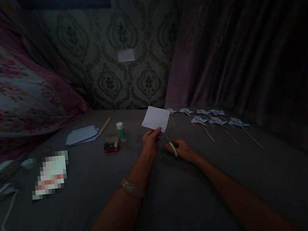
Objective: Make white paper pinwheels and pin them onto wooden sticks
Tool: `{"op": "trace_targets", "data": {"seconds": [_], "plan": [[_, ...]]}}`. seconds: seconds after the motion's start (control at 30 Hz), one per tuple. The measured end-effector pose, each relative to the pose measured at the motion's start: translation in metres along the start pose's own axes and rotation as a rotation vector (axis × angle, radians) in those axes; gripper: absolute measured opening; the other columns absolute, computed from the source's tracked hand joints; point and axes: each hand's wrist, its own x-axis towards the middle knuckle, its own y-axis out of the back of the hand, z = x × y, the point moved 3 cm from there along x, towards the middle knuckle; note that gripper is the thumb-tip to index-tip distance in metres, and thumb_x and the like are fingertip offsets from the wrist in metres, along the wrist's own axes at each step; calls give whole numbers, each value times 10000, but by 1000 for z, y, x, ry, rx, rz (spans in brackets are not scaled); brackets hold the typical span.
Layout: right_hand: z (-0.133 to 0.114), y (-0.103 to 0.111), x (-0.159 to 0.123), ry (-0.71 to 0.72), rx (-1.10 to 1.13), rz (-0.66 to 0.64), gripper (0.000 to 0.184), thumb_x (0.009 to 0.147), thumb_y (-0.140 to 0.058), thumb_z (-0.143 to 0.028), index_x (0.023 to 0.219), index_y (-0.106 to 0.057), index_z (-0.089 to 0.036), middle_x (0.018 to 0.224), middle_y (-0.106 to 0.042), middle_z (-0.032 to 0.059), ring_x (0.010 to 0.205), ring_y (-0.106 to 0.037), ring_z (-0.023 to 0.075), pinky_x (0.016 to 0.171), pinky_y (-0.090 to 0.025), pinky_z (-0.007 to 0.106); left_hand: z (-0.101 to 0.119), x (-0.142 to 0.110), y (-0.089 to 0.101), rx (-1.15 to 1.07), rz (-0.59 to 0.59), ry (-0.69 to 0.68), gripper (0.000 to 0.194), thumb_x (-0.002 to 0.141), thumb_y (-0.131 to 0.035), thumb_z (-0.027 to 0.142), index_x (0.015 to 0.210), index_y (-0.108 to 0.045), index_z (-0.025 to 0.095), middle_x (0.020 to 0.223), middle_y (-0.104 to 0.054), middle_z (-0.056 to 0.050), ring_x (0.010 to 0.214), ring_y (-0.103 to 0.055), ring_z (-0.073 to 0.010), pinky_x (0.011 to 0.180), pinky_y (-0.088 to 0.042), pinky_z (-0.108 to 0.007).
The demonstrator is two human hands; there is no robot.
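My left hand (150, 142) pinches the lower corner of a white square of paper (155, 118), holding it up off the grey bed sheet (178, 200). My right hand (183, 150) grips green-handled scissors (170, 144), whose blades point up at the paper's lower edge by my left thumb. A pale bangle (132, 188) circles my left wrist. Both hands are closed on what they hold.
Several white paper pinwheels on wooden sticks (214, 122) lie in rows at the right. To the left are a glue bottle (121, 131), a red box of pins (111, 145), a wooden stick (105, 126) and a stack of paper (81, 134). A floral pillow (12, 92) and white cable (9, 224) are at far left.
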Motion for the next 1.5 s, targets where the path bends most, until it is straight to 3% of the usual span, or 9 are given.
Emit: {"op": "trace_targets", "data": {"seconds": [0.67,1.27,1.5], "plan": [[4,-1,2,-40,4,38,461,650,-627,-598,558,-562,-151,541,-523,-3,521,-451,106,495,-324,238,2,-2,-1,-17,-3,7,297,447,-845,312,563,-633,140,581,-585,1,563,-526,-91,520,-339,-223],[-1,2,0,-81,-48,141,305,634,-611,-429,496,-560,-162,482,-524,-8,472,-450,103,462,-313,231,1,-1,-2,-19,-16,7,306,451,-855,311,546,-616,146,579,-584,1,567,-524,-89,523,-342,-220],[6,1,4,-63,-59,127,328,641,-619,-457,520,-568,-157,499,-544,-1,483,-465,107,465,-321,229,1,-2,-3,-2,-15,16,299,437,-849,310,528,-617,146,558,-571,2,542,-504,-87,511,-333,-222]]}}
